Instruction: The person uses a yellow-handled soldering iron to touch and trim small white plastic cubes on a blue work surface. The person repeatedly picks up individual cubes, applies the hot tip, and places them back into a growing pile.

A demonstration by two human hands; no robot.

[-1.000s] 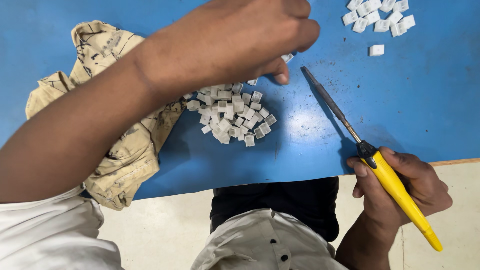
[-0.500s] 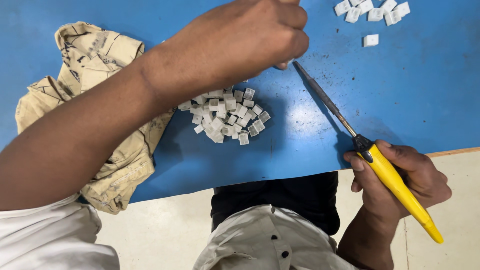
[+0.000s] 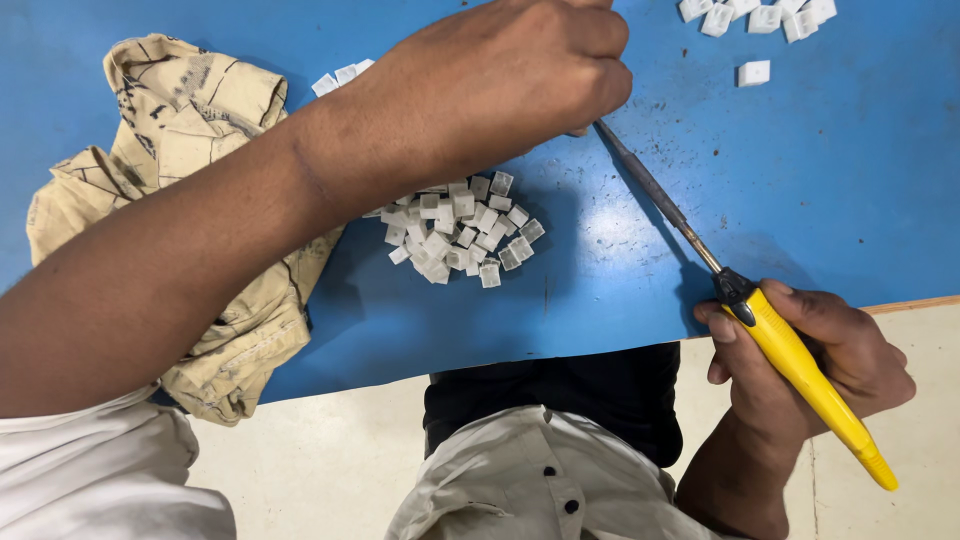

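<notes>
Left hand (image 3: 510, 85) fisted, arm extended; right hand (image 3: 810, 365) gripping

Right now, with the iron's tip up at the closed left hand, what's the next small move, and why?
Probably hold the yellow-handled soldering iron steady in the right hand and ease its tip to whatever the left hand pinches. The tip sits at that fist's edge, and the fingers hide the piece, so contact can't be confirmed. The pile of small white pieces lies beneath the left wrist, untouched.
</notes>
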